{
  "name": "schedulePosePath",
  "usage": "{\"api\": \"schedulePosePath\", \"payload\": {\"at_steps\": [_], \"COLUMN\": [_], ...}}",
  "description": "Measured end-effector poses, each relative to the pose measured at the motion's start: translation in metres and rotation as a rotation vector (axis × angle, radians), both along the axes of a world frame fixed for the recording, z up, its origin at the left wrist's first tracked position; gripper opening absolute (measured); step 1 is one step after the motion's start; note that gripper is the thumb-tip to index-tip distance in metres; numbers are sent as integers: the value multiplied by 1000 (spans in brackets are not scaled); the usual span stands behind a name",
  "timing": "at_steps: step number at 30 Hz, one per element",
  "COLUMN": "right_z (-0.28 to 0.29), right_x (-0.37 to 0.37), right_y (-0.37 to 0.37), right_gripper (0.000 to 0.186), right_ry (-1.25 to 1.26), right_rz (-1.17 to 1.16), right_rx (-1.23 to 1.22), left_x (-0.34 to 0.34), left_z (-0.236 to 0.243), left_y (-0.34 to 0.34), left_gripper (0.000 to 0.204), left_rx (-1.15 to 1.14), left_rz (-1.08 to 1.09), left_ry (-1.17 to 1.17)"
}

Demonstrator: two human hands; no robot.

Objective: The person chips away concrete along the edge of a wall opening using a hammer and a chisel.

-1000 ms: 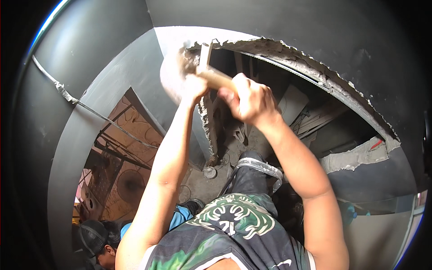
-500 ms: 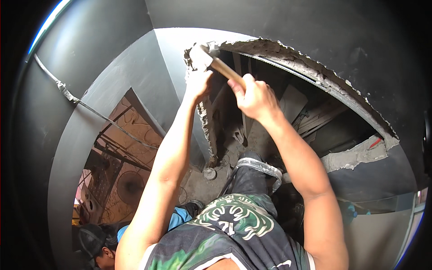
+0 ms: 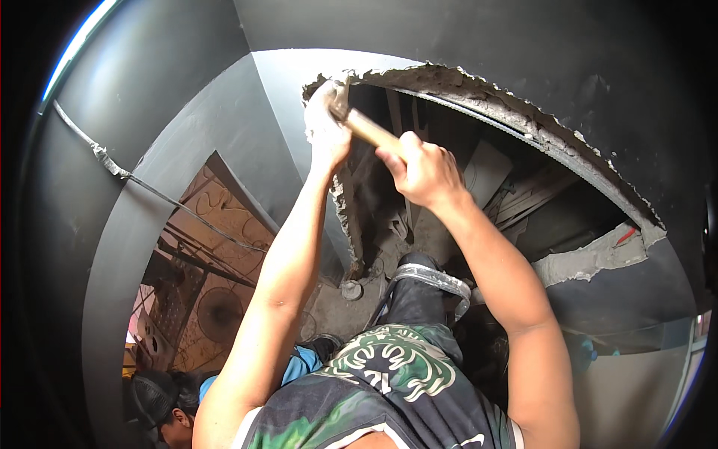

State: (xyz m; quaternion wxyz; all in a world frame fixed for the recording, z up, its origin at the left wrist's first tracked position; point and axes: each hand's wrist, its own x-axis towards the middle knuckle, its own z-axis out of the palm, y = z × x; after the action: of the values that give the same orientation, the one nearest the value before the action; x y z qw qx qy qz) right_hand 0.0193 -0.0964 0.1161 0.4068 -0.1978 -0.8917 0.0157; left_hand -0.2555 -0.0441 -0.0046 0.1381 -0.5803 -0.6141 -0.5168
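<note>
Head view: printed lettering and a number, with a pale round emblem, mark the green-and-black shirt (image 3: pixel 389 367); no writing can be made out on the hammer (image 3: pixel 378 136). Its long axis slants from the right hand (image 3: pixel 426 170) up and leftward, the blurred head pointing to the upper left, by the corner of the ragged hole in the dark wall (image 3: pixel 523 45). The right hand is clamped round the wooden handle. The left hand (image 3: pixel 329 146) is beside the hammer's head; I cannot tell whether it grips anything.
</note>
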Motion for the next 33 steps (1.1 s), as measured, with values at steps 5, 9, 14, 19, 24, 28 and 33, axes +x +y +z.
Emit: {"api": "schedulePosePath", "payload": {"at_steps": [5, 9, 14, 19, 24, 28, 33], "right_z": [4, 18, 11, 6, 12, 13, 17], "right_x": [-12, 5, -15, 3, 22, -22, -8], "right_y": [-52, -57, -13, -49, -27, -15, -47], "right_gripper": [55, 52, 44, 47, 57, 43, 49], "right_ry": [79, 108, -139, 17, 140, -72, 78], "right_rz": [225, 252, -117, 58, 185, -70, 148], "right_rx": [160, 259, -236, -116, 189, -227, -81], "left_x": [23, 49, -36, 19, 64, -23, 42], "left_z": [30, 43, -11, 26, 48, 8, 58], "left_y": [-11, 8, -2, -6, 9, -22, -67], "left_gripper": [33, 30, 44, 30, 39, 32, 24], "left_rx": [-225, -354, -139, -249, -242, -156, -343], "left_rz": [-83, -92, 344, -58, -129, 319, 35], "left_ry": [-400, -396, 254, -217, -271, 414, -184]}}
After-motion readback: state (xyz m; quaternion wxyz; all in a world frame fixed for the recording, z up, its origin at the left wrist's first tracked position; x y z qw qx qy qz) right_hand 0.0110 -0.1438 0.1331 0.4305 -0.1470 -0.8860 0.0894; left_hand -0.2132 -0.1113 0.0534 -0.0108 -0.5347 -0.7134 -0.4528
